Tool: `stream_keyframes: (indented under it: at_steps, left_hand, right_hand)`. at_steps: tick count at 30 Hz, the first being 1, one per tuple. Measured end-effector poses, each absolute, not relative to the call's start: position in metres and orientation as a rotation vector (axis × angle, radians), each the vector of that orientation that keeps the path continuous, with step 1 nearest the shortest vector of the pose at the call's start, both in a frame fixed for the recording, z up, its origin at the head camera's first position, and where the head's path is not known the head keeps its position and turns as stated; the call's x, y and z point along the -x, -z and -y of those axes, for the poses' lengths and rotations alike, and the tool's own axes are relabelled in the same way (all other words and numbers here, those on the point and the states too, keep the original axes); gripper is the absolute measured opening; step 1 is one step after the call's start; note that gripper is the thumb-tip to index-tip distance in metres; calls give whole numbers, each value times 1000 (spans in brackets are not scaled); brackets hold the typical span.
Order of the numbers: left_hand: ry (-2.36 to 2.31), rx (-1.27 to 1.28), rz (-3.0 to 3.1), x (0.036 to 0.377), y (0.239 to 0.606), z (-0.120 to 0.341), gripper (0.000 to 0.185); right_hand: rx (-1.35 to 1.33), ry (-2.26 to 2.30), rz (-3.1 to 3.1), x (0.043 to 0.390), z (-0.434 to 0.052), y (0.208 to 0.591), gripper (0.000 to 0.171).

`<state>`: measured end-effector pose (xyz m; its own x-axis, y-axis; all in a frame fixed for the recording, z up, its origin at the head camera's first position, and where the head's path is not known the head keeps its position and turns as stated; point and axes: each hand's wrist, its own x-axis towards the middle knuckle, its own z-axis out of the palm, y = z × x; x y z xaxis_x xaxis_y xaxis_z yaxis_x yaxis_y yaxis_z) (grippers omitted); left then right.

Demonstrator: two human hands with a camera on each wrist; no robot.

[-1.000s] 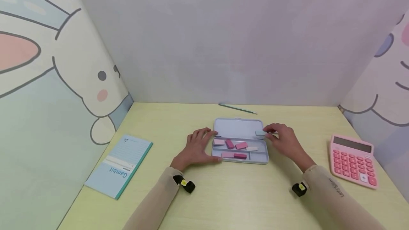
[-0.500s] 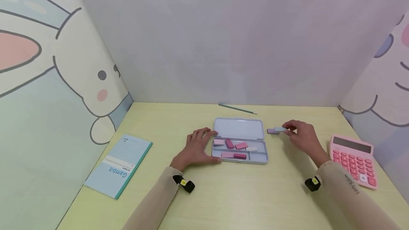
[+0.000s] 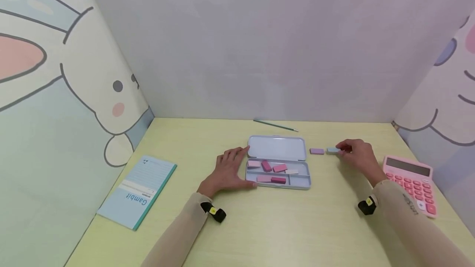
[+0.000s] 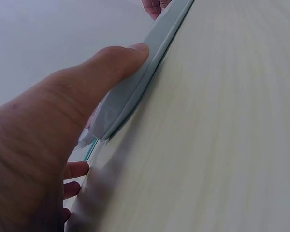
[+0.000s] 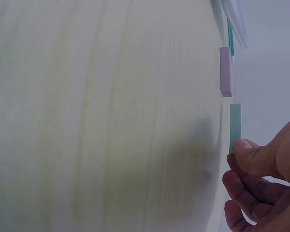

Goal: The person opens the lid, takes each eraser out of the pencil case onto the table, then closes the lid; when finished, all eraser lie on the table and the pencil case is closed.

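Desk-top: right hand (image 3: 358, 154) hides blue eraser's (image 3: 332, 150) end.

**Pale yellow table and what is lying on it**

A pale yellow table (image 3: 267, 226) is carrying everything here. An open light-blue pencil case (image 3: 278, 163) is sitting near the middle. Just to its right, 2 small erasers are lying in a row, close but apart: a lilac eraser (image 3: 316, 151) and a pale blue eraser (image 3: 332, 150). A pink calculator (image 3: 412, 184) is resting at the right edge, a blue notebook (image 3: 138, 191) is lying at the left, and a green pencil (image 3: 275, 125) is lying along the back.
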<state>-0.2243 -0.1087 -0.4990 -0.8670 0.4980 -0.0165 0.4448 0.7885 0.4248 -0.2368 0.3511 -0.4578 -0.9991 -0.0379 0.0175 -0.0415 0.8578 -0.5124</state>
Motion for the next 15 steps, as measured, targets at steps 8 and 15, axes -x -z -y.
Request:
stream_keyframes:
  at_steps: [8,15]
  left_hand:
    - [-632,-753,-2846,223,498,111,121]
    - [-636,-772,-2852,225,499,109,120]
  right_hand:
    - [-55,-839,3065,242,-352,464,21]
    - [-70,-829,3088,243,-354,461,22]
